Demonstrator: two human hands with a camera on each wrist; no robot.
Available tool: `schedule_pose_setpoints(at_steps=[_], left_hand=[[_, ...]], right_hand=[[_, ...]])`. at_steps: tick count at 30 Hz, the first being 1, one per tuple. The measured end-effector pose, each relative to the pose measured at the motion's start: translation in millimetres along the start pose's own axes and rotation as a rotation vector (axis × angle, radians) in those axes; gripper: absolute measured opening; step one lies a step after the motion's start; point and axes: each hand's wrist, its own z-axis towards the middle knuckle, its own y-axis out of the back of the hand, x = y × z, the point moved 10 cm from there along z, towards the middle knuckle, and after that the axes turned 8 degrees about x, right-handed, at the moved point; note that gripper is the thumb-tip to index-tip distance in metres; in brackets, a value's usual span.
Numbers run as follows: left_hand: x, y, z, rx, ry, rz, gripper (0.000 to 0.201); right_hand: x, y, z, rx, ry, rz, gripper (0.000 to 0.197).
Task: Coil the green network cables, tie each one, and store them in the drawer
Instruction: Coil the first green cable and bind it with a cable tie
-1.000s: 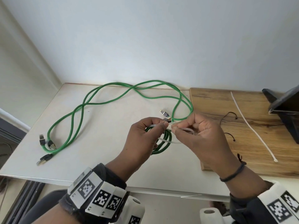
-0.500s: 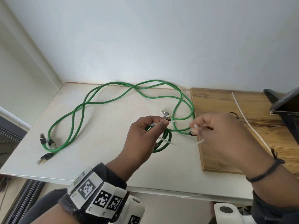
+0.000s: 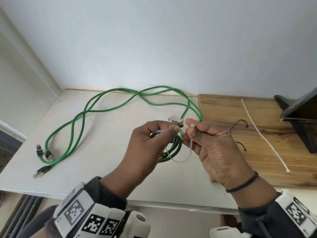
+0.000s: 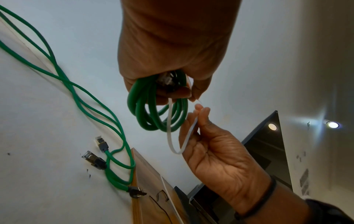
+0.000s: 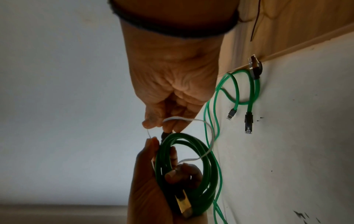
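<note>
My left hand point(image 3: 173, 130) grips a small coil of green network cable point(image 3: 176, 148) above the white table, and its thumb and forefinger also pinch one end of a white zip tie point(image 3: 190, 148). My right hand point(image 3: 190, 129), palm turned toward me, pinches the tie's other end close against the left fingertips. The tie hangs in a slack loop through the coil point(image 4: 145, 115) in the left wrist view. A plug point(image 3: 171, 120) sticks up from the coil. In the right wrist view the tie point(image 5: 208, 131) curves from my right fingers point(image 5: 153, 121) down into the coil point(image 5: 206, 174).
Loose green cables point(image 3: 82, 117) sprawl over the white table point(image 3: 103, 177), their plugs at the left edge point(image 3: 39, 150). On the right, a wooden board point(image 3: 257, 160) carries a spare white zip tie point(image 3: 262, 133), thin black ties point(image 3: 240, 121) and a black stand point(image 3: 301, 115).
Half a second ago my right hand had drawn away to the right with the tie's end. It has come back to the left fingertips, palm up. The left hand and coil stayed put.
</note>
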Motion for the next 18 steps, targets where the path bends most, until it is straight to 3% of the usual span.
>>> schedule_pose_setpoints(at_steps=[18], left_hand=[[7.5,-3.0,-2.3,0.033,0.115,-0.031,0.014]], right_hand=[[6.3,-6.9,1.4,0.099,0.083,-0.12,0.022]])
